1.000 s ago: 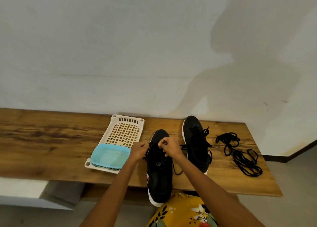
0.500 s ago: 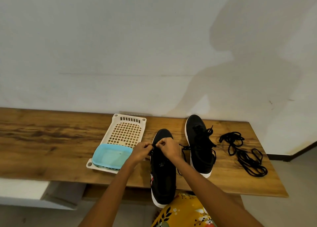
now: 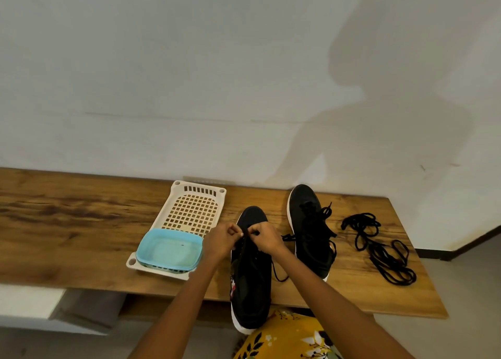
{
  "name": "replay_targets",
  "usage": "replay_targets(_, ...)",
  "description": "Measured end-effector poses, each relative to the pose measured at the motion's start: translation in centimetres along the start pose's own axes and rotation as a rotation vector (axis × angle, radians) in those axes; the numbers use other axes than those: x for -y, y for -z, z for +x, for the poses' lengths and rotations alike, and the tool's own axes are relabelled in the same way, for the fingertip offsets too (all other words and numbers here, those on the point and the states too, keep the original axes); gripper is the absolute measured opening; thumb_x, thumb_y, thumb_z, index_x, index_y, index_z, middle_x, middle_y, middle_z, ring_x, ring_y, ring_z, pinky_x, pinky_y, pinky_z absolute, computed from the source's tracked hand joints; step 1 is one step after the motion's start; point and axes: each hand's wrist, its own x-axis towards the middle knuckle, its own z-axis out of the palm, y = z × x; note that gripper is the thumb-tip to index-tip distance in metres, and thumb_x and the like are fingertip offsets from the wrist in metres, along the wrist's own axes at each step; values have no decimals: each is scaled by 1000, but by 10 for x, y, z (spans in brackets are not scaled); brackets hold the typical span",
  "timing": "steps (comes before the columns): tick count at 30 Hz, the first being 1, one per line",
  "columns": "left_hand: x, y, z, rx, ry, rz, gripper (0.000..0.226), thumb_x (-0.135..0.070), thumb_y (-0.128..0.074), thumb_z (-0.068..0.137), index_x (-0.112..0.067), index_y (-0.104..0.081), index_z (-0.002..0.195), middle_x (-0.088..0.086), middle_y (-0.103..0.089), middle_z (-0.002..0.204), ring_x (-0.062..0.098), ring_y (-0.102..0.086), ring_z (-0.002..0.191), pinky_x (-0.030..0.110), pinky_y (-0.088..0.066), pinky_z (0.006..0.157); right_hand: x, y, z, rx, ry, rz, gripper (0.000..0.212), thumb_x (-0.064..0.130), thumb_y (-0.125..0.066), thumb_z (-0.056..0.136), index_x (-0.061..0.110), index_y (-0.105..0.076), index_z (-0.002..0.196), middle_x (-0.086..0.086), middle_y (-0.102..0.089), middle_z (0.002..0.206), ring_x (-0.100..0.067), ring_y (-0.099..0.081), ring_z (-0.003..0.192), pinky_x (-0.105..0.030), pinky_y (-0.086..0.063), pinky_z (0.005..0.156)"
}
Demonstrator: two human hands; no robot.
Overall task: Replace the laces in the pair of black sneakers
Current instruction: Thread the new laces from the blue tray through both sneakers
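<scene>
Wooden tabletop (image 3: 81,223) against a white wall (image 3: 189,74); left hand (image 3: 221,240) and right hand (image 3: 267,236) both pinch the lace (image 3: 245,235) over the near sneaker (image 3: 250,285).

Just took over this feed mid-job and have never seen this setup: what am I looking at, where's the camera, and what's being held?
No machine here: a person works bare-handed, and the single camera sits on their head, looking down. The left hand and right hand each pinch the lace above the near sneaker, whose heel overhangs the wooden table. The second sneaker stands to its right, laced. Further right lies a loose pile of black laces. To the left, a white perforated tray holds a blue tub.
</scene>
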Motion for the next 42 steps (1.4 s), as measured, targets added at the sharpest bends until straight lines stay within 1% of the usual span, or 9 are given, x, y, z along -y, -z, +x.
replay_targets(6, 1, -1, 0, -45, -48, 2, 18, -30, -65, 87, -28, -70, 104, -9, -69, 94, 3, -60, 65, 12, -39, 58, 1, -9, -3, -199, -90, 184, 9, 14, -55, 90, 22, -53, 92, 3, -61, 91, -15, -58, 83, -33, -46, 71)
replay_targets(11, 1, -9, -2, -134, -76, 51, 15, -31, -63, 88, -26, -72, 98, -9, -70, 97, 4, -59, 76, 17, -40, 63, -6, -5, -5, -106, -6, 295, 14, 12, -55, 92, 19, -50, 103, 5, -60, 86, -7, -55, 69, -27, -48, 59)
replay_targets(15, -10, -4, -2, -204, -59, -89, 14, -30, -57, 92, -20, -66, 95, -7, -66, 95, 10, -59, 81, 25, -41, 68, 4, 10, -7, -45, 85, 409, 33, 13, -56, 94, 12, -55, 126, 0, -57, 98, -10, -56, 91, -10, -44, 63)
replay_targets(19, -42, 18, 2, -295, -143, -459, 10, -18, -59, 91, -14, -67, 94, -1, -67, 90, 17, -63, 85, 34, -53, 77, 21, 31, -9, -60, 240, 371, 32, 26, -64, 89, -4, -64, 78, -16, -51, 68, -15, -45, 62, -29, -35, 62)
replay_targets(22, -67, 42, 1, -332, -174, -692, 12, -14, -57, 92, -7, -64, 100, 5, -66, 93, 18, -62, 88, 15, -51, 73, 50, 62, -14, -110, 249, 464, 30, 27, -66, 87, 3, -63, 69, -7, -45, 60, -19, -40, 56, -28, -31, 58)
replay_targets(25, -74, 52, -5, -137, -159, -809, 29, -24, -43, 99, -7, -55, 120, 5, -63, 108, 17, -60, 98, 15, -48, 80, 93, 117, -35, -230, 323, 677, 9, 21, -69, 86, 13, -73, 84, 3, -66, 69, -4, -59, 59, -18, -51, 62)
replay_targets(30, -61, 35, -30, 110, -211, -445, 25, -16, -45, 99, -3, -66, 95, -2, -63, 74, 11, -59, 73, 27, -45, 79, 146, 199, -74, -387, 465, 1068, 10, 13, -62, 92, 7, -69, 94, -5, -69, 80, -13, -64, 64, -25, -57, 73)
replay_targets(37, -86, 94, -51, -311, -191, -630, 19, -11, -48, 97, -8, -66, 92, 2, -64, 67, 16, -62, 62, 33, -54, 70, 139, 208, -104, -438, 392, 1029, 15, 15, -60, 93, 3, -68, 95, -9, -67, 78, -18, -63, 66, -27, -58, 70)
replay_targets(42, -104, 126, -57, -344, -177, -605, 23, -6, -47, 95, 1, -67, 102, 5, -66, 75, 11, -64, 59, 36, -55, 73, 121, 165, -112, -357, 256, 780, 22, 16, -60, 93, -2, -67, 103, -8, -66, 80, -13, -63, 67, -21, -58, 67)
